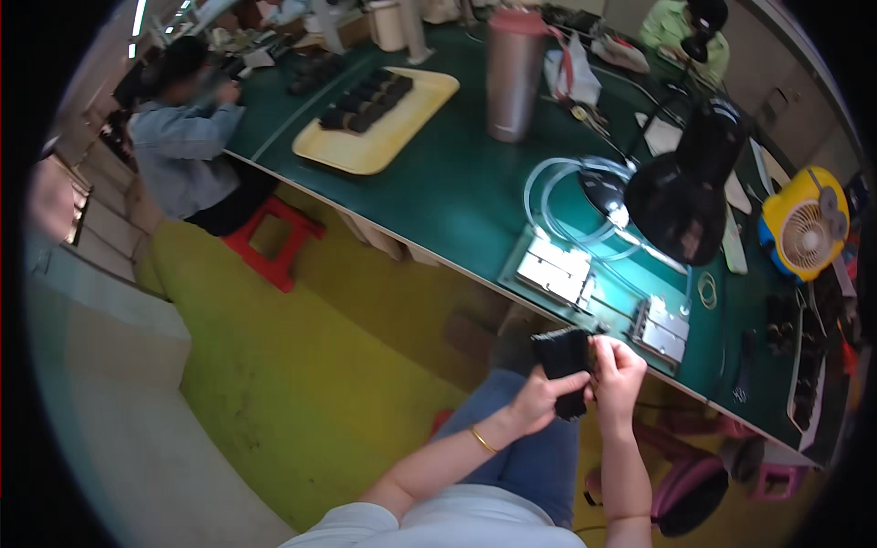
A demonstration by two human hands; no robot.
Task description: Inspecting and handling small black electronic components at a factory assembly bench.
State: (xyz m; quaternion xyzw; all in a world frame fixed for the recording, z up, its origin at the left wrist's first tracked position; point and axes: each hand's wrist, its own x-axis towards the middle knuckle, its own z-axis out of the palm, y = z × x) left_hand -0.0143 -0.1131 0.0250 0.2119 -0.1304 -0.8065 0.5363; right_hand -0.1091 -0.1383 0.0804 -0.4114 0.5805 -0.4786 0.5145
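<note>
My left hand [539, 399] grips a flat black bundle [560, 352], dark and rough-edged, over my lap just off the table's front edge. Its exact kind I cannot make out. My right hand [616, 367] is closed in a pinch at the bundle's right edge; what sits between those fingertips is too small to tell. Just beyond my hands, two silver metal fixtures, a left one [555, 271] and a right one [661, 331], lie on the green table [420, 192] under a black desk lamp [676, 205].
Clear tubing [532, 196] coils behind the fixtures. A steel tumbler [513, 87] and a yellow tray [375, 160] with black bundles stand farther back. At right are a yellow fan [806, 224] and a tray of dark parts [804, 374]. A co-worker [187, 137] sits at left by a red stool [274, 242].
</note>
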